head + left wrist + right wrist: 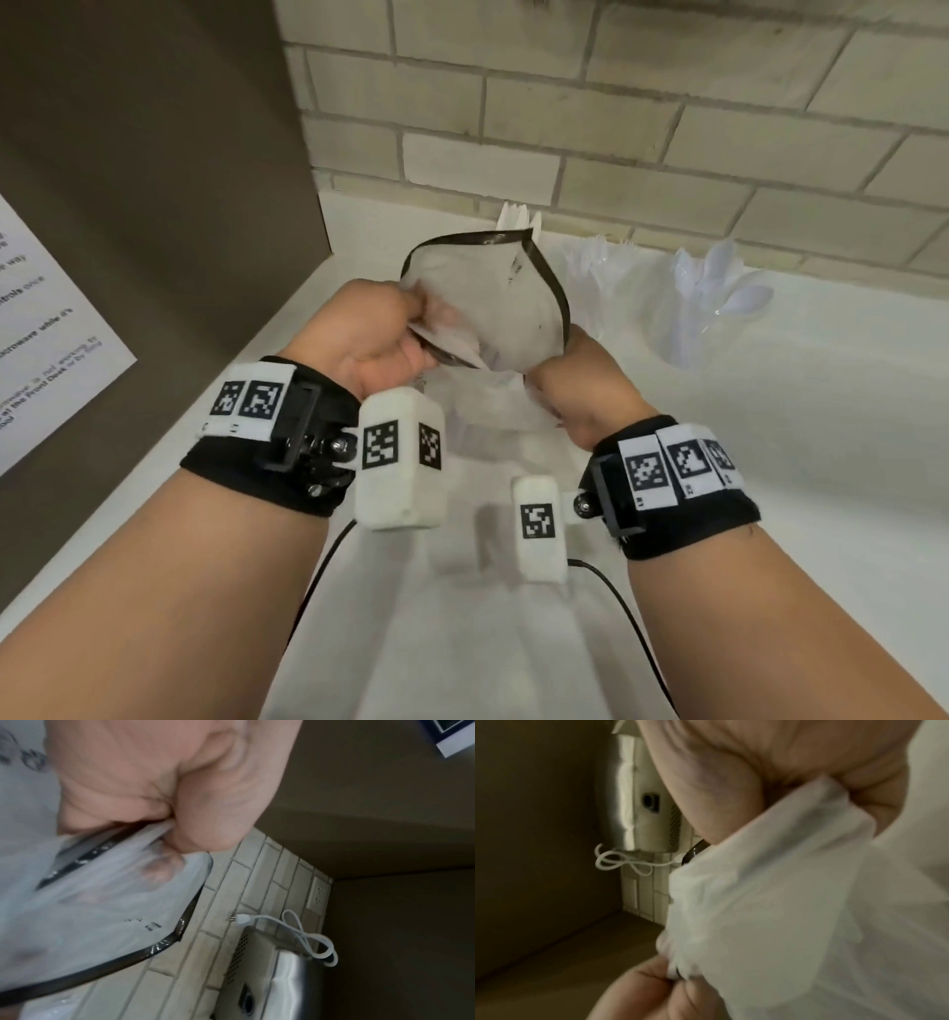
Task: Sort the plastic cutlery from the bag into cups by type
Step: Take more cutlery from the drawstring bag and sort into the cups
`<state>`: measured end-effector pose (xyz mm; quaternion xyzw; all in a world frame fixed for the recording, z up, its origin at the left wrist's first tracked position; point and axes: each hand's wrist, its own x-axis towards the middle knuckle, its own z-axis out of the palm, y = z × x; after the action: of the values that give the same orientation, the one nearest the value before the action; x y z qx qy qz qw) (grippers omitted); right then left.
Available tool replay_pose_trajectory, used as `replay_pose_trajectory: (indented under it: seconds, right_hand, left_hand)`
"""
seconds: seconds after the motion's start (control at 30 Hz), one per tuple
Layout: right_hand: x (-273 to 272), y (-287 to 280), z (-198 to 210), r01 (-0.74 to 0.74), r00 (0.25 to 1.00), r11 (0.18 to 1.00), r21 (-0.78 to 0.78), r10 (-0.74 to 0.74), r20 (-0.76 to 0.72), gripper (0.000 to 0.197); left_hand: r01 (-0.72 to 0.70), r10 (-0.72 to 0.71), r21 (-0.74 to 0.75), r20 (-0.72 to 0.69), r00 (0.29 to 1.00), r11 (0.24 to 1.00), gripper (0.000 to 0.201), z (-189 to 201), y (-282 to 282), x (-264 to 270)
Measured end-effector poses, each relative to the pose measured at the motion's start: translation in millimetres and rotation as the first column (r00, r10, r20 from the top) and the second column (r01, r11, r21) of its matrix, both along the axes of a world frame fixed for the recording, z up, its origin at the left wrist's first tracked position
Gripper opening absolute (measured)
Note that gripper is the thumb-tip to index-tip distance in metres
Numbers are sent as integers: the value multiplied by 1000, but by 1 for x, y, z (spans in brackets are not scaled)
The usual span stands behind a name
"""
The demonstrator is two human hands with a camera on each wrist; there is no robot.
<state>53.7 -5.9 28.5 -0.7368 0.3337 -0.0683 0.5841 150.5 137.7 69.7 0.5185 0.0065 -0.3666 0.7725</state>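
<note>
A translucent plastic bag with a black rim is held up over the white counter between both hands. My left hand pinches its near left edge, thumb against fingers. My right hand grips the bag's right side, with bag plastic bunched in its fist. Behind the bag, white cutlery tips poke up from something hidden. A clear cup of forks stands to the right. Further right is a clear cup of spoons. Whether cutlery lies inside the bag I cannot tell.
The white counter runs back to a brick wall. A brown panel with a printed notice bounds the left side. A metal appliance with a looped white cord stands nearby.
</note>
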Motion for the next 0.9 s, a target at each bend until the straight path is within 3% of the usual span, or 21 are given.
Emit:
replay_pose_trajectory:
  seconds: [0.1, 0.17, 0.2, 0.23, 0.3, 0.4, 0.5, 0.57, 0.6, 0.67, 0.7, 0.73, 0.77, 0.83, 0.87, 0.9]
  right_hand:
    - [0, -5, 3, 149, 976, 927, 344, -193, 99, 30]
    - [-2, -4, 11, 59, 949, 825, 562, -221, 225, 16]
    - [-3, -3, 16, 8, 938, 815, 580, -207, 277, 21]
    - [-3, -3, 16, -8, 932, 833, 553, -194, 305, 32]
    - [-3, 0, 15, 38, 938, 920, 391, -168, 303, 41]
    - [-5, 6, 6, 38, 990, 998, 47, -44, 136, 38]
    - [-10, 12, -3, -93, 988, 994, 49, 98, -117, 38]
    - [-11, 11, -3, -121, 989, 992, -34, 117, -93, 44]
    - [-13, 9, -1, -89, 996, 987, -136, 89, -2, 48]
    - [-16, 5, 11, 6, 955, 936, -351, 98, 279, 45]
    - [-17, 6, 19, -23, 915, 888, -459, 203, 348, 43]
    - [-15, 8, 26, -123, 892, 809, -575, 344, 294, 41]
    - [-12, 11, 29, -262, 872, 700, -664, 466, 147, 37]
    - [-4, 13, 29, -465, 838, 532, -708, 522, -158, 25]
    - [-1, 13, 26, -487, 842, 523, -700, 494, -217, 26]
    - [2, 12, 22, -472, 859, 542, -696, 461, -223, 32]
  left_hand:
    - [95, -95, -13, -19, 995, 995, 34, -1, 4, -1]
    - [166, -200, 233, 132, 971, 958, 38, -6, 5, -4]
    - [146, -232, 365, 204, 951, 920, 35, -7, 6, -6]
    - [103, -240, 459, 250, 938, 882, 31, -11, 6, -3]
    - [73, -214, 498, 232, 949, 864, 22, -14, 7, -1]
    - [78, -120, 311, 117, 986, 947, 16, -13, 2, 3]
    - [43, -39, 212, -22, 999, 976, 20, -10, -3, -5]
    - [103, -100, 222, -26, 995, 969, 26, -11, -1, -7]
    - [136, -139, 231, -2, 990, 963, 36, -12, 1, -7]
    - [171, -191, 227, 69, 979, 959, 34, -13, 4, -6]
    - [191, -220, 234, 106, 970, 953, 31, -13, 4, -7]
    - [213, -255, 245, 152, 955, 946, 34, -11, 4, -9]
    - [225, -280, 253, 210, 937, 941, 42, -11, 2, -10]
    - [221, -321, 296, 354, 878, 929, 61, -10, -1, -12]
    - [208, -363, 355, 455, 813, 911, 66, -10, -2, -13]
    - [183, -431, 441, 569, 700, 879, 64, -11, -1, -14]
